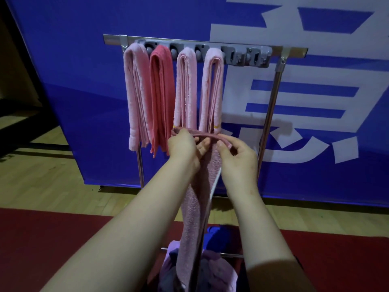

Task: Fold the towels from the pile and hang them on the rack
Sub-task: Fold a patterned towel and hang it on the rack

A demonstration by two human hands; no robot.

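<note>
While the blue banner (84, 91) with white lettering fills the whole background, the rack (271, 114) stands right in front of it. Four hung towels (186, 87) are already folded over its hooks: three pale pink, plus a darker coral one second from left. A fifth towel (195, 203), dusty pink, dangles long between both forearms, its lower end reaching the pile (212, 270) at the bottom. Its folded top edge runs across just below the two rightmost hung ones. The left hand (183, 147) grips that edge's left end and the right hand (237, 157) pinches the right end, so they're pretty close together.
</note>
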